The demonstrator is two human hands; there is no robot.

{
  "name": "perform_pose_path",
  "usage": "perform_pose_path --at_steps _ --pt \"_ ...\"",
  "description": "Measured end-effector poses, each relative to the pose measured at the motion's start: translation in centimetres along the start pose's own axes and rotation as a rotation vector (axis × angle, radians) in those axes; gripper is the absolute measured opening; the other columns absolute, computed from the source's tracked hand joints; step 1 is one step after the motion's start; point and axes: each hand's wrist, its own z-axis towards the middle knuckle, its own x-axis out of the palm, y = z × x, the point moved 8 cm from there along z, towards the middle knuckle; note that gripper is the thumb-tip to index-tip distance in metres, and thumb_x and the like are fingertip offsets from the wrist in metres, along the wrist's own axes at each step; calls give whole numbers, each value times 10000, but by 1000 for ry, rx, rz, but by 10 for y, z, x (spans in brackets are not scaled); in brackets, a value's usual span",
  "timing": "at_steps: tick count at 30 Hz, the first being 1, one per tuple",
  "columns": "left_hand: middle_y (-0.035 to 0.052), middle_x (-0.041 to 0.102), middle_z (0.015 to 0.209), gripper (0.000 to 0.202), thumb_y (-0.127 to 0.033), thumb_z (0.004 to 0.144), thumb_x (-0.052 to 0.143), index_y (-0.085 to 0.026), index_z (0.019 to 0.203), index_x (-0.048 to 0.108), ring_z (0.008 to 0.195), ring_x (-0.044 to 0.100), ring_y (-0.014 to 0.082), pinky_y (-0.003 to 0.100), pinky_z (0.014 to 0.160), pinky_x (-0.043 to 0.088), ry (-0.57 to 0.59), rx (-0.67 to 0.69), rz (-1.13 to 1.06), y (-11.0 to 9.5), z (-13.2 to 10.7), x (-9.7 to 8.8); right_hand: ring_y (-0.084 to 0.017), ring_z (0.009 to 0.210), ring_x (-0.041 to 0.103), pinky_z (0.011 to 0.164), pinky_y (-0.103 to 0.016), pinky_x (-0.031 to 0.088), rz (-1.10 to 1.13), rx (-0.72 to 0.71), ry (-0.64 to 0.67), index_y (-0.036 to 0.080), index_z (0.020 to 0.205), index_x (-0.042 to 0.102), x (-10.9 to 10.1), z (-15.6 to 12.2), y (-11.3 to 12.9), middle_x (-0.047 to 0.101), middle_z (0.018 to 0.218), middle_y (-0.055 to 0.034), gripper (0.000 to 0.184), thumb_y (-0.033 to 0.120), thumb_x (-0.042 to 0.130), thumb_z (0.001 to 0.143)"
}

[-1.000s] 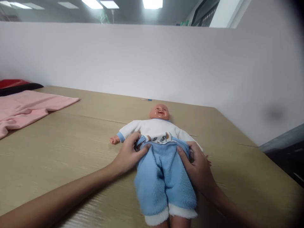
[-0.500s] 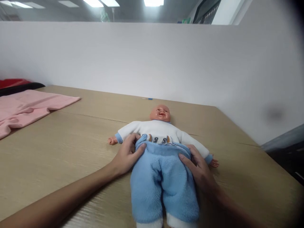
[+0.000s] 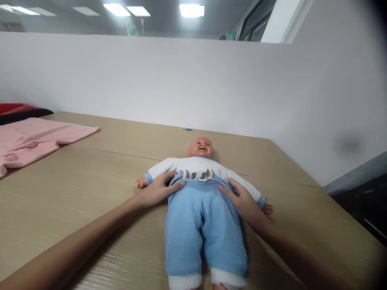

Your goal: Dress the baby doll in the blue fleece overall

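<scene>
A baby doll [image 3: 200,148] lies on its back, head toward the wall and arms spread. It wears a white top [image 3: 198,164] with blue cuffs and an animal-face print, partly covered at the waist. Fuzzy blue pants [image 3: 193,217] with white hems cover its legs. My left hand [image 3: 160,189] pinches the waistband at the left hip, thumb in front and fingers behind the edge. At the other hip, my right hand [image 3: 242,199] grips the waistband the same way. Some fingertips of both hands are hidden by the cloth.
The doll lies on a wood-coloured table [image 3: 105,193] against a white wall [image 3: 151,76]. A pink cloth [image 3: 39,139] is spread at the left, with red and black items [image 3: 24,112] behind it. A small blue-ended stick [image 3: 188,129] lies near the wall.
Both hands have drawn the pants' waistband slightly up toward the doll's chest, the right hand also inward. The legs look straighter and more of the white hems shows. The view has shifted slightly.
</scene>
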Motion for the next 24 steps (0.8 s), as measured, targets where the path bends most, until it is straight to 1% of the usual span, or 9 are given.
perform_pose_path --at_steps 2,5,8,10,12,14,17,21,24 --pt "10 594 970 374 -578 1014 623 -206 976 628 916 521 223 322 842 393 5 25 75 5 -8 -4 -294 978 624 958 -404 478 43 54 -60 243 895 702 -3 -14 -11 693 915 -19 365 603 707 836" --pt "23 638 1043 261 -472 975 692 -212 993 666 1021 550 252 339 957 404 80 6 30 11 -16 -4 -300 1029 636 1009 -409 497 321 231 -83 273 862 701 0 -33 -26 720 936 -7 314 568 762 778" --pt "53 703 1151 275 -436 935 724 -221 1107 731 1169 582 300 377 1074 389 92 -71 -286 19 -16 2 -322 1126 673 1061 -422 532 660 456 -90 284 902 733 11 -45 -38 784 1009 -20 267 489 804 746" --pt "73 720 1174 358 -453 933 719 -223 1208 722 1176 608 311 402 1083 401 52 -103 -546 25 -14 9 -339 1167 688 1069 -432 556 760 572 -103 274 925 762 16 -48 -44 809 1026 -40 249 445 815 752" --pt "78 720 1164 393 -472 955 712 -224 1260 692 1136 627 295 405 1064 421 23 -88 -656 28 -11 16 -345 1194 695 1078 -435 567 801 596 -107 265 950 779 19 -46 -44 821 1040 -49 250 427 827 765" --pt "61 701 1113 371 -507 998 679 -222 1235 663 1056 625 262 383 1009 442 -15 -46 -578 28 -10 18 -340 1221 691 1100 -429 560 815 539 -110 275 990 784 19 -41 -41 824 1075 -38 291 437 854 759" --pt "35 644 1033 362 -571 1047 592 -216 1111 624 983 581 240 361 932 443 -102 11 -204 22 -13 8 -329 1268 661 1183 -422 491 742 409 -90 293 1008 776 15 -36 -33 815 1138 -13 357 490 883 730" --pt "81 641 1109 354 -542 1063 502 -209 1058 623 1143 554 311 436 1061 406 -121 83 261 8 -20 -1 -371 1198 646 1228 -514 411 383 269 -92 274 894 751 0 -37 -21 799 1063 -33 333 546 804 708" --pt "106 652 1230 307 -473 982 565 -207 1107 651 1283 523 354 480 1168 355 -80 20 192 11 -21 -1 -396 1190 642 1227 -543 410 220 264 -116 269 833 743 -5 -42 -20 800 1042 -54 314 552 768 699"
